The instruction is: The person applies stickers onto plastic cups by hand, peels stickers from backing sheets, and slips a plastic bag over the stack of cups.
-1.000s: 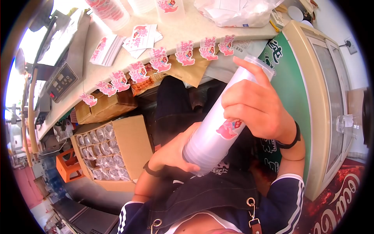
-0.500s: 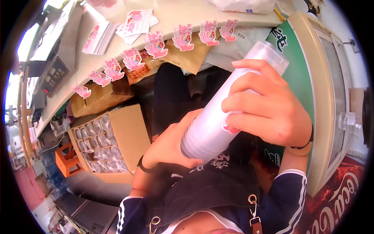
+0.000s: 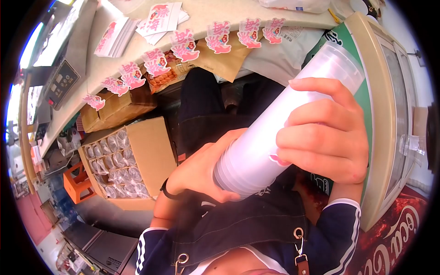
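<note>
Translucent cup stack (image 3: 256, 149) lies aslant before the apron (image 3: 243, 224), long axis running from left hand (image 3: 201, 167), cupping its ridged end, to right hand (image 3: 327, 133), wrapped partway around the opposite half.

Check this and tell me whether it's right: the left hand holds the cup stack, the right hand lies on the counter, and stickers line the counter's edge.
One thing is wrong: the right hand isn't on the counter. The head view shows it gripping the cup stack too. The left hand does hold that stack, and stickers do line the counter's edge.
</note>
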Motion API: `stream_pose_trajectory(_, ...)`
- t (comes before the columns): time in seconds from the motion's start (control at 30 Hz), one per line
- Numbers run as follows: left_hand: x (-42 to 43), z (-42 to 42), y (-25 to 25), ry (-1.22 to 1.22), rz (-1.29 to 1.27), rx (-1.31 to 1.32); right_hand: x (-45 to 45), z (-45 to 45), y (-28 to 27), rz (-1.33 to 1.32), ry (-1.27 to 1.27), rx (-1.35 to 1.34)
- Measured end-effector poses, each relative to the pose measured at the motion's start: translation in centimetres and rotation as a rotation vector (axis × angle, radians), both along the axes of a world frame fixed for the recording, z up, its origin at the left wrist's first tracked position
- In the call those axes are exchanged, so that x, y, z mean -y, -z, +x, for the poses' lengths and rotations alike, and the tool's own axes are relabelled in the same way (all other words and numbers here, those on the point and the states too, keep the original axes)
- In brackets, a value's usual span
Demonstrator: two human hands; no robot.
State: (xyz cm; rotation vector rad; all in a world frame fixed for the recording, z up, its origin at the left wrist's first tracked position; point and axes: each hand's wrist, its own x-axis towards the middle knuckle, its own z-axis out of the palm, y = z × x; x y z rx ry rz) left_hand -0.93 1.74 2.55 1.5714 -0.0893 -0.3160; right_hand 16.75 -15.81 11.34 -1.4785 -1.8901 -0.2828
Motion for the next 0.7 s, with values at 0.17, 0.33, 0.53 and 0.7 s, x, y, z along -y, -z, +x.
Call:
stream_pose_trajectory(0.17, 0.09, -0.05, 0.06, 0.009, -0.016, 0.013, 0.17, 0.14, -0.34, -0.018, -0.014, 0.005)
stream_pose_trajectory(0.33, 0.23, 0.07, 0.59, 0.018, -0.069, 0.003, 0.19, 0.62, -0.43, -0.055, -0.028, 0.013)
stream_pose_trajectory(0.53, 0.43, 0.06, 0.45, 0.049, -0.083, -0.074, 0.49, 0.48, -0.07, -0.064, 0.01, -0.037)
stream_pose_trajectory(0.7, 0.62, 0.07, 0.65, 0.036, -0.149, -0.086, 0.55, 0.62, -0.2, -0.047, -0.002, -0.078)
